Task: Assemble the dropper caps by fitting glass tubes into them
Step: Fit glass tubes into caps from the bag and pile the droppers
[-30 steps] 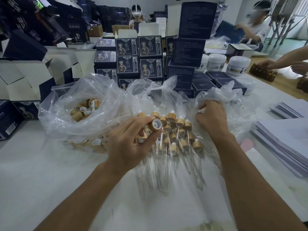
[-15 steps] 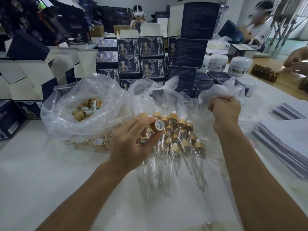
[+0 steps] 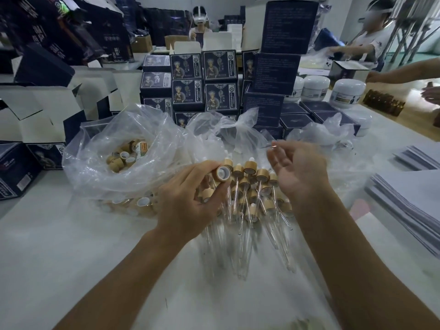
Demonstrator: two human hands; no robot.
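The left hand (image 3: 190, 198) pinches a round bamboo-coloured dropper cap with a white liner (image 3: 222, 173) between thumb and fingertips, its open end turned toward the camera, and that grip is firm on the cap. Just to its right, the right hand (image 3: 298, 172) is lifted palm-up with fingers curled; a thin clear glass tube (image 3: 273, 145) seems to sit at its fingertips, though it is blurred, so I cannot tell whether this grip holds it. Beneath both hands, a heap of assembled droppers with bamboo collars and glass pipettes (image 3: 250, 198) lies on the white tabletop (image 3: 59, 246). To the left, a crumpled clear plastic bag (image 3: 107, 167) holds loose caps. Dark blue printed cartons (image 3: 202, 79) stand stacked behind.
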